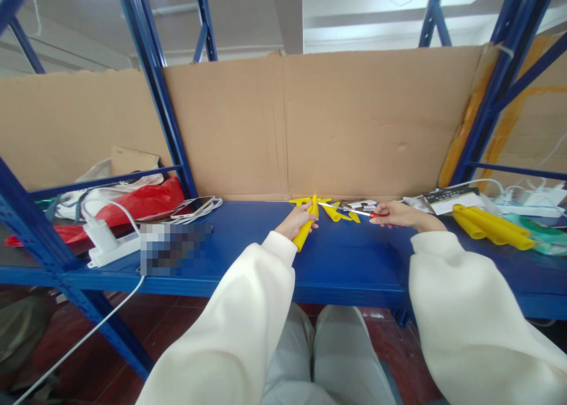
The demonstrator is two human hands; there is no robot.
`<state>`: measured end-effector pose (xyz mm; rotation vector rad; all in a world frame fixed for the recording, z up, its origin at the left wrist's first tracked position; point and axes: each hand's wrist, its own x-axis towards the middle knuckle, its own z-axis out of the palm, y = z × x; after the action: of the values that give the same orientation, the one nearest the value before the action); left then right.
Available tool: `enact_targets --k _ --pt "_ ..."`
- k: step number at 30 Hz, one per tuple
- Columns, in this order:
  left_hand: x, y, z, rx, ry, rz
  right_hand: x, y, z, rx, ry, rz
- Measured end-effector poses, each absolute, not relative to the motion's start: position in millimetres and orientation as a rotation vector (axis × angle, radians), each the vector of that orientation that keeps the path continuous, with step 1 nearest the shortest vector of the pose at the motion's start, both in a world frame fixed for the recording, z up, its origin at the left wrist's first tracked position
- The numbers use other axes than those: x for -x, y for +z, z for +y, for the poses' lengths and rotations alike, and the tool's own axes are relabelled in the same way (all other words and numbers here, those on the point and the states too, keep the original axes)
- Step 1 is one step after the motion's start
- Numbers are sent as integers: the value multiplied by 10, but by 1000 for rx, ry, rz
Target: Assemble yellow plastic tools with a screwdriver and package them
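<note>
My left hand (299, 221) is closed round a curled strip of yellow sheet (303, 237), which sticks out above and below the fingers. In my right hand (393, 214) is a pair of red-handled scissors (349, 210). Their long metal blades point left, with the tips at the upper part of the yellow sheet. Whether the blades touch it I cannot tell. Cut yellow scraps (335, 212) lie on the blue shelf (345, 257) behind and between my hands.
Rolled yellow sheets (491, 227) lie at the right beside a black-and-white box (452, 201). At the left are a white power strip (116, 248), a red bag (146, 201) and a phone (195, 206). A cardboard panel (345, 121) stands along the back; blue posts (155, 86) frame the shelf.
</note>
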<state>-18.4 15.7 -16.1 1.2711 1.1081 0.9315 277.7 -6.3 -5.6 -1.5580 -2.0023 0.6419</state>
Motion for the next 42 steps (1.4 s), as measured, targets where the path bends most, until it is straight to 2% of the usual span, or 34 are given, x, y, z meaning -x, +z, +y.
enact_targets --k 20,33,42 --pt "162 -274 229 -1285 927 1132 -2842 -154 23 1489 440 -2101" --pt "152 -225 165 -1272 932 1169 -2710 -224 23 1605 -119 -1957" --pt "153 -240 165 -1289 915 1155 -2779 -245 13 1463 63 -2098"
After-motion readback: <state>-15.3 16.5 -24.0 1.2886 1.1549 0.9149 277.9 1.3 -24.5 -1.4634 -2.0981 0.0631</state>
